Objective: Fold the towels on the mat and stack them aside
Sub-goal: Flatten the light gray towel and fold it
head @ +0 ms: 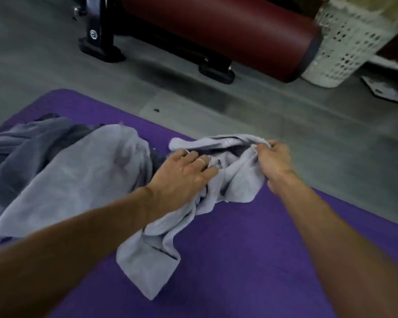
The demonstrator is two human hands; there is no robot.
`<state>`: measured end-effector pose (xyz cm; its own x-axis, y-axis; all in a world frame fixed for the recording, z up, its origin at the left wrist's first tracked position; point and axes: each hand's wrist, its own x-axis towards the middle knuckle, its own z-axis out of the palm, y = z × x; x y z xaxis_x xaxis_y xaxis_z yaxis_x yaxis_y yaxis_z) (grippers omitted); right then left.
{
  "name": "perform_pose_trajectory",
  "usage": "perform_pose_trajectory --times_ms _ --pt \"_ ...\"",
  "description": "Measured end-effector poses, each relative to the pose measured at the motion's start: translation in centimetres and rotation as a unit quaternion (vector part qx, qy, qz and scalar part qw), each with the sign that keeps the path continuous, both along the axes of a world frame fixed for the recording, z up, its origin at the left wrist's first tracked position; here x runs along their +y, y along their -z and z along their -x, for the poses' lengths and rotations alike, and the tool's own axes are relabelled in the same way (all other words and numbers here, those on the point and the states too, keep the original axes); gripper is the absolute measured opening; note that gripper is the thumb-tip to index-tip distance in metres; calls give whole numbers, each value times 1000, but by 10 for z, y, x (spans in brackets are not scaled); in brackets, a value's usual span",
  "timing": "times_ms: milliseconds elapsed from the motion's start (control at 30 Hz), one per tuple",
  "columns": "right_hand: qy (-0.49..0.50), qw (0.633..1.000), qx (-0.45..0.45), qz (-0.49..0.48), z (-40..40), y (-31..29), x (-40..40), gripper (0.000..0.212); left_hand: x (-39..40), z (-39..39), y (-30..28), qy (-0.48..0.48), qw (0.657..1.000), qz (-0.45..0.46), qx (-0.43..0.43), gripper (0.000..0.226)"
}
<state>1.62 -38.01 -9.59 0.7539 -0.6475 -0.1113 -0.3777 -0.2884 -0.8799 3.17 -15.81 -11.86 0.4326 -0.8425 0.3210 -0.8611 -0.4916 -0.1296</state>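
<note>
Towel [237,177] crumpled, long axis seemingly diagonal, near-left to far-right

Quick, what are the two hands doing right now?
Left hand: open, fingers lying flat on the crumpled towel.
Right hand: closed, pinching the towel's far edge.

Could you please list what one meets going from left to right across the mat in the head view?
Pile of grey towels → left hand → crumpled light grey towel → right hand, all on the purple mat.
</note>
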Motion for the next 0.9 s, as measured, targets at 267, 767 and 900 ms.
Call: perform_pose_trajectory --times_ms 267,767,900 --pt "49 999 -7 3 150 -31 -173 17 -158 75 -49 103 976 -184 -54 31" --pt "60 971 230 -33 363 87 -425 27 -398 280 84 28 960 -113 255 44" --pt "-36 959 275 56 375 113 -447 65 -448 314 121 -2 941 -117 318 79"
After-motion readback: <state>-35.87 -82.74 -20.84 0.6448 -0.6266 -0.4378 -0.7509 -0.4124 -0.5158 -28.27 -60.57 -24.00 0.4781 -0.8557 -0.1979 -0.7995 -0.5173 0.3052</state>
